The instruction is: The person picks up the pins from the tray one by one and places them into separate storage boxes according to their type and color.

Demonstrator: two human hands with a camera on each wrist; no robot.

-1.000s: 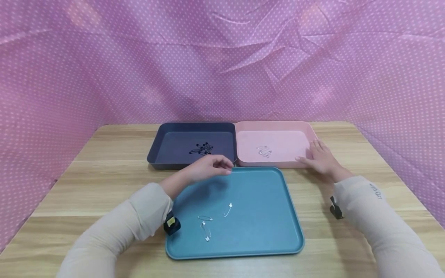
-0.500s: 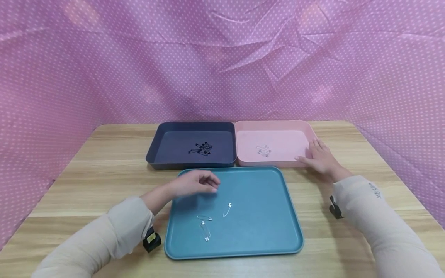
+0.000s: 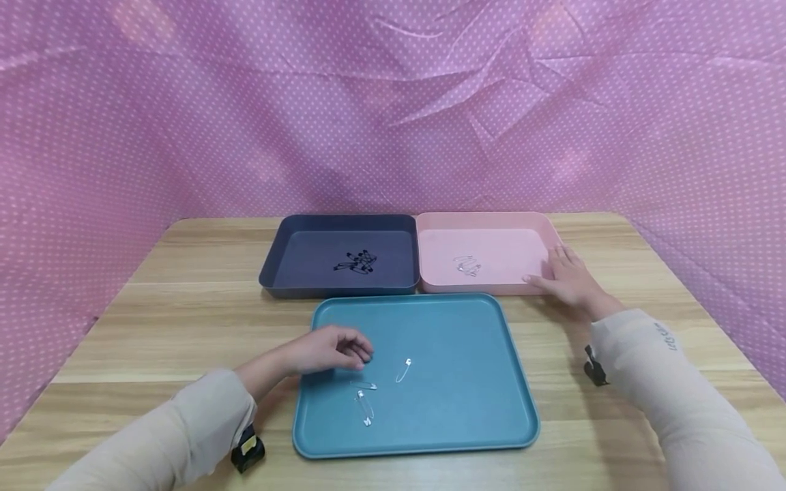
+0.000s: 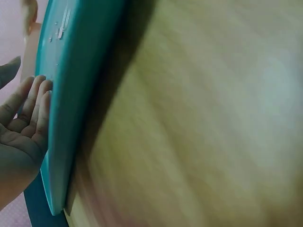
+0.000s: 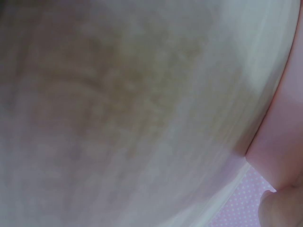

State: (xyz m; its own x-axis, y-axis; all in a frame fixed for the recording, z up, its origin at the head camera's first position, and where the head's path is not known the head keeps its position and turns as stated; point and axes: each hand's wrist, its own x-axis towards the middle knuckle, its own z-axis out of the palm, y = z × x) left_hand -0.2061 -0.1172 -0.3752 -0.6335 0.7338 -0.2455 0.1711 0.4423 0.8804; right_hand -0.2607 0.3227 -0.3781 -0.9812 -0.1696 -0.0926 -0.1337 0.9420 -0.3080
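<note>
My left hand (image 3: 334, 349) hovers above the left part of the teal tray (image 3: 454, 409), its fingers loosely bent. In the left wrist view nothing shows between the thumb and the fingers (image 4: 33, 109). Several silver safety pins lie in that tray, one safety pin (image 3: 403, 370) apart from the others just right of the fingertips. My right hand (image 3: 571, 281) rests on the near right corner of the pink tray (image 3: 510, 290), fingers extended over its rim. A small pile of silver safety pins (image 3: 469, 266) lies inside the pink tray.
Left of the pink tray, touching it, stands a dark blue tray (image 3: 295, 290) holding a heap of black safety pins (image 3: 359, 262). Both sit behind the teal tray on a wooden table (image 3: 184, 307). A pink dotted cloth (image 3: 393, 123) hangs around the back and sides.
My left hand has moved back from near the inner edges of the rear trays, down and left over the teal tray. The right hand stays put.
</note>
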